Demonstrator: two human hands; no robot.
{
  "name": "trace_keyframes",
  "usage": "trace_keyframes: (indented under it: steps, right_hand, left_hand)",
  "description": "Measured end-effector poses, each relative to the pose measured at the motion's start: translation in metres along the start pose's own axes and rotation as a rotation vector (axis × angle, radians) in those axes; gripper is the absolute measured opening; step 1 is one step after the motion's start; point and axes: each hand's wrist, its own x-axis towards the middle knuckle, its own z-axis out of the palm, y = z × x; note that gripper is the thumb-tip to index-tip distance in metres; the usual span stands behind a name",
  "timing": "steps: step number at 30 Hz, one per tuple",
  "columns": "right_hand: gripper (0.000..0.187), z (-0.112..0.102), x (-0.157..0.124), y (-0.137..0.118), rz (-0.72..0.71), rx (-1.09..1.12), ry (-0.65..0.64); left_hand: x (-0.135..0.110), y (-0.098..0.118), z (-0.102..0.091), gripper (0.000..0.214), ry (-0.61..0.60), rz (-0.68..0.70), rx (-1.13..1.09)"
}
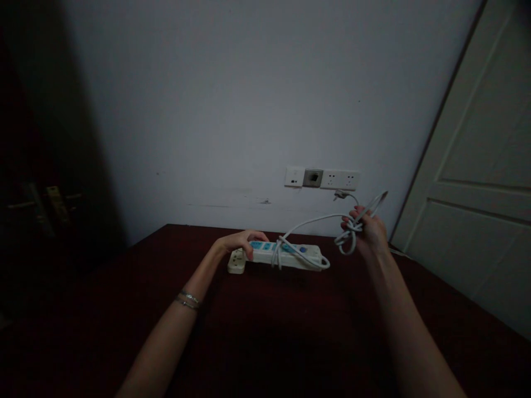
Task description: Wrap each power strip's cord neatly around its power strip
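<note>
My left hand (pixel 244 242) grips the left end of a white power strip (pixel 309 260) with blue socket faces, thumb in front and fingers behind. Its white cord (pixel 277 255) is looped around the strip's middle and runs up to the right. Gathered in my right hand (pixel 370 228) is a tangled bunch of that cord, raised above the tabletop. A plug (pixel 341 194) dangles from the cord just below the wall sockets. Beneath my left hand lies a smaller cream-coloured socket block (pixel 237 262).
Behind the dark red tabletop (pixel 265 331) stands a pale wall with a row of wall sockets (pixel 339 179). A white panelled door (pixel 485 221) is on the right. At the dark left side, a door handle (pixel 58 204) shows faintly. A thin cable (pixel 400 253) lies at the right back edge.
</note>
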Motion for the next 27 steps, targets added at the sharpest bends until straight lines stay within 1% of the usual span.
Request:
trace_keyframes:
  steps: [3, 5, 8, 12, 14, 17, 20, 22, 24, 27]
  right_hand:
    - [0.017, -0.002, -0.003, -0.015, -0.041, 0.024, 0.022]
    - [0.015, -0.004, -0.004, -0.025, -0.068, 0.018, 0.046]
    - [0.013, -0.009, -0.005, -0.037, -0.097, -0.025, 0.101]
    - [0.012, -0.017, -0.004, -0.045, -0.16, -0.075, 0.175]
    - [0.011, -0.017, -0.006, -0.047, -0.212, -0.07, 0.168]
    - [0.016, -0.013, -0.013, -0.051, -0.275, -0.076, 0.078]
    - [0.018, -0.009, -0.025, -0.059, -0.28, -0.178, -0.08]
    - [0.022, -0.009, -0.033, -0.065, -0.241, -0.254, -0.178]
    - [0.026, -0.01, -0.04, -0.071, -0.175, -0.324, -0.245]
    - [0.032, -0.012, -0.05, -0.079, -0.071, -0.531, -0.29]
  left_hand:
    - [0.003, -0.004, -0.002, 0.042, 0.105, -0.005, 0.112]
    - [0.006, -0.01, -0.004, 0.039, 0.187, -0.014, 0.136]
    - [0.009, -0.02, -0.01, 0.039, 0.276, -0.021, 0.073]
    - [0.012, -0.03, -0.018, 0.043, 0.33, 0.032, -0.055]
    - [0.013, -0.033, -0.02, 0.047, 0.344, 0.058, -0.112]
    - [0.014, -0.035, -0.022, 0.051, 0.363, 0.101, -0.147]
    - [0.014, -0.033, -0.024, 0.05, 0.396, 0.153, -0.115]
    - [0.013, -0.029, -0.025, 0.05, 0.404, 0.181, -0.079]
    - [0.011, -0.023, -0.026, 0.05, 0.403, 0.197, -0.037]
    - [0.008, -0.016, -0.026, 0.051, 0.396, 0.216, 0.017]
